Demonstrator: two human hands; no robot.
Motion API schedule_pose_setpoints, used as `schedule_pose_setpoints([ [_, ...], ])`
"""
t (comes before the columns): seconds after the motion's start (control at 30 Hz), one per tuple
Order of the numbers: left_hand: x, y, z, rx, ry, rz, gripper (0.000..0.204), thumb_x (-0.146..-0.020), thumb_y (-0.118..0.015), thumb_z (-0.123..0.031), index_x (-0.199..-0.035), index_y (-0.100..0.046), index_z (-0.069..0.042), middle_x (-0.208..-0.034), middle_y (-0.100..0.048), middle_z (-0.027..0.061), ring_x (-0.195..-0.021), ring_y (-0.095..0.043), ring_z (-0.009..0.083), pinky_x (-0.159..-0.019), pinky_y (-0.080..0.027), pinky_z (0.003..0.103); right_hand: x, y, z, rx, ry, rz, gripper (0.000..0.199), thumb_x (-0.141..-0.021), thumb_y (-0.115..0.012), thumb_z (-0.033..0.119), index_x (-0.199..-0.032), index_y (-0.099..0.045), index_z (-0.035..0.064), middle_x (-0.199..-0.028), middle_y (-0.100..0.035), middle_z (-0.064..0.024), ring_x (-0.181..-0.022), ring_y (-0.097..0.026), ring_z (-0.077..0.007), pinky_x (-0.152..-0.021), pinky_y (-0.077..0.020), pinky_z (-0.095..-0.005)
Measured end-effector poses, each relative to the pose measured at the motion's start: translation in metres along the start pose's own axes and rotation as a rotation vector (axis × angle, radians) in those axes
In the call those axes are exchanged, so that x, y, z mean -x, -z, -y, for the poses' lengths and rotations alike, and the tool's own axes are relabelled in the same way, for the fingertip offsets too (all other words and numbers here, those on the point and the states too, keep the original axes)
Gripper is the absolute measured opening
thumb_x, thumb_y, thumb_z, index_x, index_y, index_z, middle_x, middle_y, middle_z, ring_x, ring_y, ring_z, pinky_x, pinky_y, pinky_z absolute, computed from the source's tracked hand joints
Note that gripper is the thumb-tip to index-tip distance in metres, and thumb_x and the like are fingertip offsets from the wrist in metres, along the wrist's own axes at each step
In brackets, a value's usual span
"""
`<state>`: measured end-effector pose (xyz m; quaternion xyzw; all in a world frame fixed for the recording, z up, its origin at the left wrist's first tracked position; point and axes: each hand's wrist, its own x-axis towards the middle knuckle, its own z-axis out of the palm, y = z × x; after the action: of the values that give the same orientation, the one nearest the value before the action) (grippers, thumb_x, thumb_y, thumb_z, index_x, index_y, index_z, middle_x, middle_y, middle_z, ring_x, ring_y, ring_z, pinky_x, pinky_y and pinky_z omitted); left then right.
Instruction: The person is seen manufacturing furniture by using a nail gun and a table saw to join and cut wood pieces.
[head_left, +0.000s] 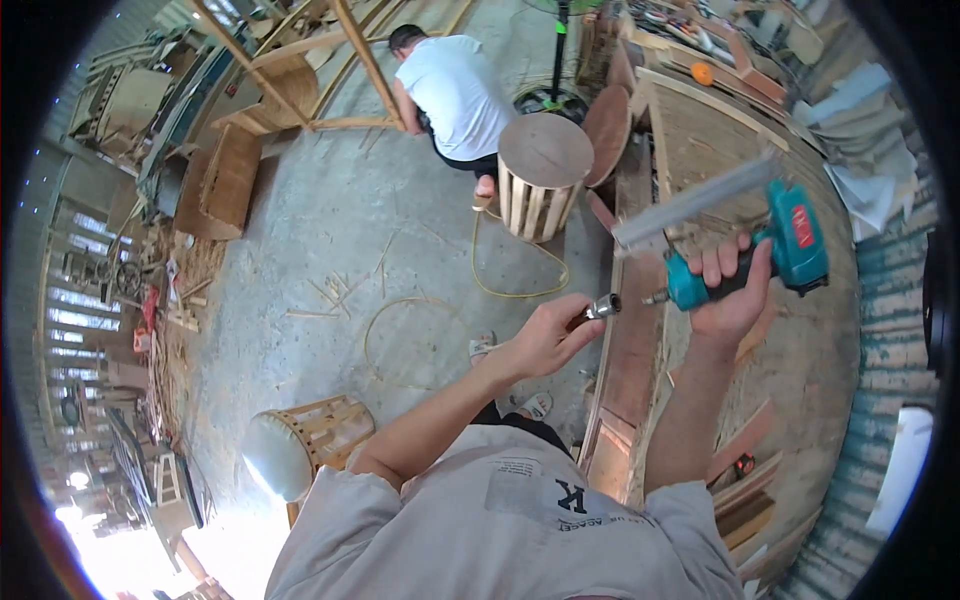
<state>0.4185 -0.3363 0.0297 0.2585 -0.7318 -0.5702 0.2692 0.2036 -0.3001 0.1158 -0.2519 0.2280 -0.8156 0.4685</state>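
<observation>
My right hand (735, 300) is wrapped round the handle of a teal air nail gun (796, 238), held up above the workbench. Its long grey magazine (690, 203) points to the left, and a small metal air plug (656, 297) sticks out of the handle's end. Closed on a metal air hose coupler (602, 308) is my left hand (548, 338); the coupler's open end faces the plug, with a short gap between them. A yellow air hose (520, 294) loops on the floor, but where it meets the coupler is hidden by my hand.
A wooden workbench (800, 330) with boards runs along my right. Ahead stands a round slatted stool (545, 160); beyond it a person in white (455, 95) crouches by a wooden frame (365, 60). Another slatted piece (330, 425) lies at lower left. Thin strips (335, 293) litter the floor.
</observation>
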Motion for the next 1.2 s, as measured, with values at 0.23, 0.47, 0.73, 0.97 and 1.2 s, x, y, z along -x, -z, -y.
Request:
schedule_pose_setpoints([
  [0.23, 0.010, -0.019, -0.044, 0.190, -0.235, 0.030, 0.020, -0.089, -0.063, -0.013, -0.081, -0.050, -0.001, -0.063, -0.044, 0.0059, -0.057, -0.038, 0.0099, -0.049, -0.034, 0.027, 0.042, -0.089, 0.033, 0.014, 0.178, 0.257, 0.033, -0.100, -0.036, 0.043, -0.092, -0.047, 0.0126, -0.065, -0.042, 0.0038, -0.054, -0.040, -0.0109, -0.063, -0.0384, -0.0328],
  [0.47, 0.022, -0.017, -0.057, 0.175, -0.223, 0.136, 0.024, -0.090, -0.062, -0.018, -0.079, -0.047, -0.001, -0.066, -0.039, 0.0064, -0.059, -0.036, 0.0142, -0.052, -0.034, 0.030, 0.061, -0.088, 0.034, 0.085, 0.212, 0.163, 0.027, -0.099, -0.041, 0.039, -0.093, -0.047, 0.0134, -0.064, -0.045, 0.0023, -0.051, -0.045, -0.0130, -0.062, -0.0437, -0.0362],
  [0.73, 0.026, -0.016, -0.075, 0.102, -0.316, 0.239, 0.020, -0.094, -0.054, -0.021, -0.096, -0.051, -0.002, -0.074, -0.047, 0.0107, -0.064, -0.045, 0.0234, -0.060, -0.040, 0.034, 0.083, -0.081, 0.046, 0.225, 0.201, 0.170, 0.027, -0.100, -0.040, 0.039, -0.099, -0.050, 0.0139, -0.063, -0.043, 0.0036, -0.051, -0.043, -0.0112, -0.062, -0.0426, -0.0332],
  [0.97, 0.029, -0.030, -0.122, 0.489, -0.467, 0.110, 0.038, -0.087, -0.067, -0.013, -0.121, -0.054, -0.001, -0.097, -0.061, 0.0055, -0.080, -0.056, 0.0098, -0.068, -0.046, 0.025, 0.093, -0.130, 0.075, 0.298, 0.353, 0.208, 0.019, -0.099, -0.045, 0.030, -0.095, -0.044, 0.0117, -0.065, -0.044, 0.0060, -0.049, -0.040, -0.0067, -0.060, -0.0388, -0.0275],
  [1.2, 0.017, -0.038, -0.156, 0.693, -0.460, 0.109, 0.026, -0.084, -0.071, -0.014, -0.105, -0.063, 0.000, -0.089, -0.066, 0.0038, -0.078, -0.058, 0.0065, -0.067, -0.047, 0.023, 0.103, -0.137, 0.101, 0.353, 0.578, 0.179, 0.017, -0.093, -0.050, 0.015, -0.081, -0.039, 0.0102, -0.062, -0.038, 0.0041, -0.050, -0.035, -0.0061, -0.060, -0.0333, -0.0252],
])
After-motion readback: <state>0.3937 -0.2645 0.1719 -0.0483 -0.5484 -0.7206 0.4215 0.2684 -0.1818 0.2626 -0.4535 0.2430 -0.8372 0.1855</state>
